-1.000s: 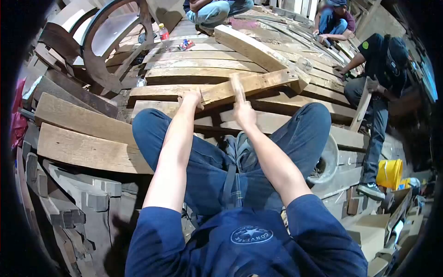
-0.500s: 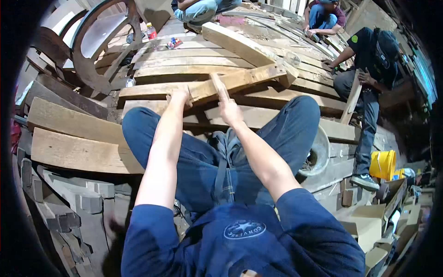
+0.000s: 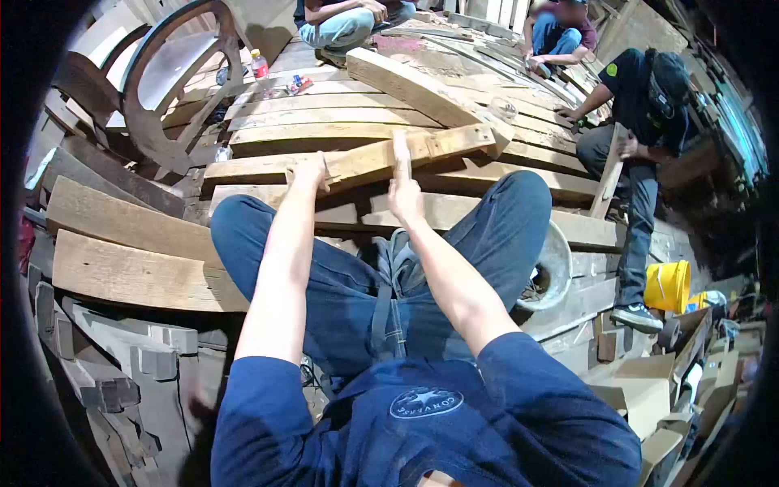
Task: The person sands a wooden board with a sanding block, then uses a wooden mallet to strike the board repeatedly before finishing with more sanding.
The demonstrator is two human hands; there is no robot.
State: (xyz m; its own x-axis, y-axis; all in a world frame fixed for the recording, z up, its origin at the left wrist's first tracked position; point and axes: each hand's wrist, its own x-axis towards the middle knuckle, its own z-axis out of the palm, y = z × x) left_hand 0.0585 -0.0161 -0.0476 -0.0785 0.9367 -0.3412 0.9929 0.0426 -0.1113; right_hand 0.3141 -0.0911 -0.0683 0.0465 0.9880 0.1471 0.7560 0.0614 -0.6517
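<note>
My left hand [image 3: 308,172] is closed around the near left end of a curved wooden beam [image 3: 445,144], which slants up to the right across the planks in front of my knees. In my right hand [image 3: 405,200] is a short, pale wooden stick [image 3: 401,156], gripped at its lower end. The stick points away from me, and its upper part overlaps the beam's middle in this view. Behind them lies a thicker wooden beam [image 3: 406,85], its near end close to the curved beam's right end.
Long planks [image 3: 324,130] form the surface ahead. Curved boards [image 3: 138,272] lie at my left, near a round wooden frame [image 3: 174,89]. A pale basin [image 3: 556,268] stands by my right knee, with a yellow bucket [image 3: 667,286] farther right. A person [image 3: 641,105] sits at right; others crouch farther back.
My right hand and the stick have shifted slightly left, and the stick now stands more upright. My left hand stays on the beam. The whole view has moved a little.
</note>
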